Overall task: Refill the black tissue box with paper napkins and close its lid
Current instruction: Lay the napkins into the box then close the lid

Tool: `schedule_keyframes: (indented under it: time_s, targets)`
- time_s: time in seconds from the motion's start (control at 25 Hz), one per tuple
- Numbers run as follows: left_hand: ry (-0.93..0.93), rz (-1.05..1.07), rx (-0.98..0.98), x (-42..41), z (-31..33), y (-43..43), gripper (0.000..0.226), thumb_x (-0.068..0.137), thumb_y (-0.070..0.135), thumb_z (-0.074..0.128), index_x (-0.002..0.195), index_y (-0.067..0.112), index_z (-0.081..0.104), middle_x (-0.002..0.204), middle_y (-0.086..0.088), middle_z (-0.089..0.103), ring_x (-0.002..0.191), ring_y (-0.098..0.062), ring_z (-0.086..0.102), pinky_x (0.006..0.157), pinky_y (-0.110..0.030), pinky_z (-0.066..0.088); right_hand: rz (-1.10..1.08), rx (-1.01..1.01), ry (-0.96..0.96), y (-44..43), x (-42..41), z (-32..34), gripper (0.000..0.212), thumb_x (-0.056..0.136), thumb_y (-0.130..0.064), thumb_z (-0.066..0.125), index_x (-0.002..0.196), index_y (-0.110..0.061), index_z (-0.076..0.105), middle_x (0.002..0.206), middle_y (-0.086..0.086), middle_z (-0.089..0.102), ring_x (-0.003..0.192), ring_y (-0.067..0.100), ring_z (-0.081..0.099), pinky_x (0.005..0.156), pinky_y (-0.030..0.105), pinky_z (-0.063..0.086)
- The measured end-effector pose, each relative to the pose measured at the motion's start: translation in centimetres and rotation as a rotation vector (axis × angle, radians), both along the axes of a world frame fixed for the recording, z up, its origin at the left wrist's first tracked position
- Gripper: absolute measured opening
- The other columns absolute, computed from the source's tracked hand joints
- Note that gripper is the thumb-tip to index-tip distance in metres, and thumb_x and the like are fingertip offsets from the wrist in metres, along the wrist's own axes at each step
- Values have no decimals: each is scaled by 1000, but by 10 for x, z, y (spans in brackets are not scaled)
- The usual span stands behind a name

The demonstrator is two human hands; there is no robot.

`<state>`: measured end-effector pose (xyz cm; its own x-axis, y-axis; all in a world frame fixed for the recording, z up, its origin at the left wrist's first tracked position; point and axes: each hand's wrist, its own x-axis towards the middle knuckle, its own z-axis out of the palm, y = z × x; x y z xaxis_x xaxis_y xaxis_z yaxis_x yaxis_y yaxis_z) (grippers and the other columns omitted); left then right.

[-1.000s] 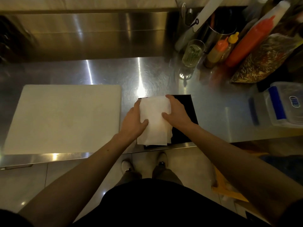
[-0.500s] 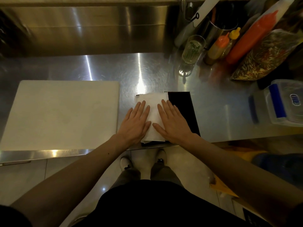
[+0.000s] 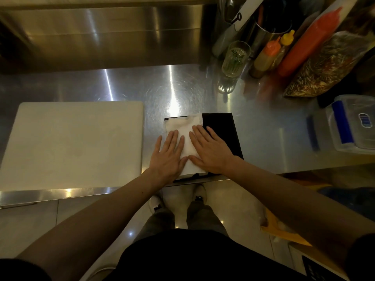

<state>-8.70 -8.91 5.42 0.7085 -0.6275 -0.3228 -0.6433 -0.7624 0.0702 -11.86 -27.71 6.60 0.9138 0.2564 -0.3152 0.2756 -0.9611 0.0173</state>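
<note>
Both hands lie flat, fingers extended and unclenched, grasping nothing. The left hand (image 3: 168,156) presses palm-down on the left part of the paper napkins (image 3: 185,130); the right hand (image 3: 211,152) presses on their right part, its outer fingers reaching onto black surface. One stack of white napkins is observed, seated in the left half of the black tissue box (image 3: 220,130), which rests at the near edge of the steel counter (image 3: 125,86). The box's right half shows plain black; whether that is the opened lid cannot be determined.

Count of other items: one white cutting board (image 3: 73,142) just left of the box, near but apart. One drinking glass (image 3: 235,57) at the rear, contents unclear. Three squeeze bottles: two small ones (image 3: 267,55) with orange and yellow caps, and one tall red bottle (image 3: 308,43). One clear bag (image 3: 328,67) of thin, stick-like contents leans beside them. One clear plastic container (image 3: 353,122) with blue clips at far right.

Surface: brushed stainless steel with steel backsplash, dim lighting. Tiled floor below.
</note>
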Motion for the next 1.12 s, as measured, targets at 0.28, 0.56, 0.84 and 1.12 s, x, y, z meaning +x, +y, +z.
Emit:
schedule_keyframes:
  time_s: [0.28, 0.56, 0.84, 1.12]
  targets:
    - [-29, -38, 292, 10, 1, -21, 77, 99, 58, 8, 154, 9, -13, 162, -19, -17, 150, -32, -16, 118, -48, -14, 135, -192, -3, 3, 10, -1, 85, 94, -65, 11, 151, -2, 14, 159, 22, 15, 148, 34, 8, 118, 48, -7]
    - [-4, -59, 398, 10, 2, -28, 77, 98, 60, 8, 155, 12, -9, 164, -18, -11, 151, -31, -13, 117, -54, -14, 153, -328, 45, 12, 13, 0, 89, 93, -69, 14, 152, -3, 6, 161, 19, 8, 149, 33, 2, 119, 48, -7]
    - [7, -231, 322, 23, 21, -14, 93, 93, 62, 34, 155, 4, -4, 163, -20, -9, 152, -32, -9, 122, -48, -3, 170, -207, 62, -1, 8, 13, 90, 92, -68, 24, 152, -2, 9, 160, 20, 9, 149, 32, 4, 121, 47, 2]
    - [-32, -236, 546, 29, 7, -30, 114, 83, 77, 40, 153, 3, -11, 160, -29, -12, 150, -41, -9, 119, -52, -8, 209, -440, 129, 13, 19, 7, 100, 88, -74, 28, 152, -1, 3, 161, 21, 4, 149, 35, 0, 119, 48, -6]
